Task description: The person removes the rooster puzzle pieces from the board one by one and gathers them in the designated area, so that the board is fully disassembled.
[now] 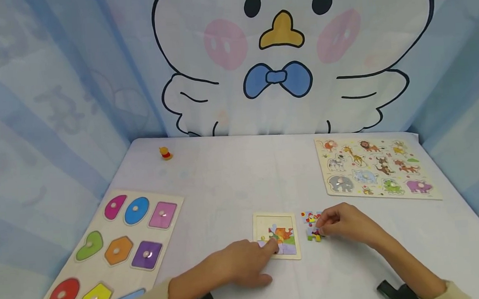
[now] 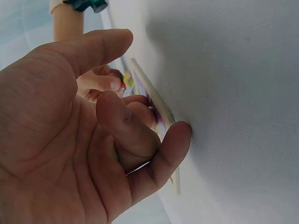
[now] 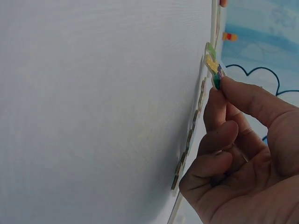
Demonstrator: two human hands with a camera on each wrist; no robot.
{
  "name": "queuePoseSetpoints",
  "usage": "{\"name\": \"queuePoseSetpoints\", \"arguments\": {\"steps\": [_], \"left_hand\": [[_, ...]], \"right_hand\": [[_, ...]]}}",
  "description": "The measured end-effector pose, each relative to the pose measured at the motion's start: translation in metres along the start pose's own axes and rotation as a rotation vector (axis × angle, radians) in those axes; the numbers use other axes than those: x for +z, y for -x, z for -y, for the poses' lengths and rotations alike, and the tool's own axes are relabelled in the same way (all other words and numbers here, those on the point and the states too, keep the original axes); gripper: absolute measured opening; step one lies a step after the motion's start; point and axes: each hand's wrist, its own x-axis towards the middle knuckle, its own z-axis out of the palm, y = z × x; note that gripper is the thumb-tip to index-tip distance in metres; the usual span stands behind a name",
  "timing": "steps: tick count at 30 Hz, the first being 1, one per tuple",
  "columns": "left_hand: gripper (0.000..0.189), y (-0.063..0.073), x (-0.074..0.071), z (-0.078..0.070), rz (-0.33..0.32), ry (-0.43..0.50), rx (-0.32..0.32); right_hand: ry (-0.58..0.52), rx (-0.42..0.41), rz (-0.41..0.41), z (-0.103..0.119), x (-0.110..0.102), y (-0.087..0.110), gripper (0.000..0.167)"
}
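A small square jigsaw tray (image 1: 297, 237) with a pale wooden frame lies on the table, with several colourful pieces in its lower and right part. My left hand (image 1: 246, 264) reaches over its lower edge, index finger extended onto the pieces; the thumb stands apart in the left wrist view. Just right of the tray, my right hand (image 1: 347, 224) pinches a jigsaw piece (image 3: 213, 66) between thumb and index finger. This piece, green, yellow and purple, is tilted above the table. Loose jigsaw pieces (image 1: 307, 215) lie beside and partly behind the right fingers.
At the left lies a large shape puzzle board (image 1: 140, 276) with knobbed shapes, partly under the left sleeve. An animal puzzle board (image 1: 328, 180) occupies the back right. A small red and yellow figurine (image 1: 165, 153) stands at the back left of the white table (image 1: 225, 178).
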Motion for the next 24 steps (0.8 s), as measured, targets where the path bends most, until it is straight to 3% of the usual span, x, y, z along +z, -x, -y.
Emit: {"name": "queuePoseSetpoints", "arguments": {"steps": [10,24], "left_hand": [[0.053,0.0,0.003,-0.001,-0.031,-0.03,-0.002],[0.06,0.003,0.008,-0.002,-0.074,-0.1,0.009]], "right_hand": [[0.159,-0.007,-0.076,0.006,0.009,-0.002,0.004],[0.288,-0.004,-0.149,0.015,0.015,0.0,0.008]]}}
